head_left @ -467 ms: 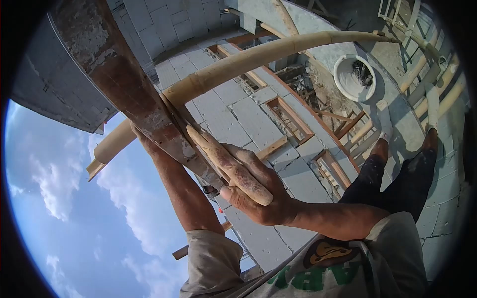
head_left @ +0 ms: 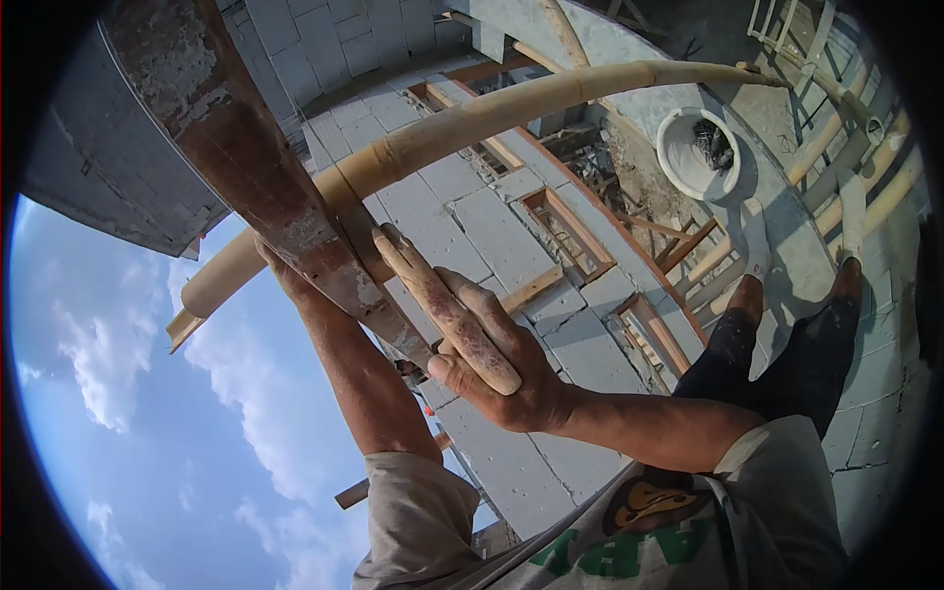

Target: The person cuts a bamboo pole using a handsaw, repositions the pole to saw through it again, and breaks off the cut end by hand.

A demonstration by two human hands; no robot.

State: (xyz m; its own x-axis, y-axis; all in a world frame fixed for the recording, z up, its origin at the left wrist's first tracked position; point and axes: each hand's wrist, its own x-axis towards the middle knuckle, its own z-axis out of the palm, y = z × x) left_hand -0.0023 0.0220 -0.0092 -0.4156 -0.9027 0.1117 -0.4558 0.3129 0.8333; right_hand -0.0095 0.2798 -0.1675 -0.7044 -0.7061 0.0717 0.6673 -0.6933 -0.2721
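Observation:
My right hand [head_left: 506, 359] is closed around a worn, stained wooden handle [head_left: 447, 310], thumb on one side and fingers on the other. Close to the handle's upper end is a dark brown strip, and I cannot make out whether it joins the handle. A long reddish-brown board [head_left: 231, 143], spotted with dried plaster, slants down from the upper left to beside my right thumb. It crosses in front of a bamboo pole [head_left: 462, 113]. My left hand [head_left: 270, 258] reaches up to where board and pole cross; its fingers are hidden behind the board.
A white bucket [head_left: 671, 147] with dark bits inside stands near my feet. Pale block masonry [head_left: 501, 236] lies below, with wooden frames [head_left: 570, 231] set into it. Several bamboo poles [head_left: 890, 192] lie at the right. Open sky shows at the lower left.
My right hand has moved slightly up and left with the wooden handle. The board, pole and left arm have hardly shifted.

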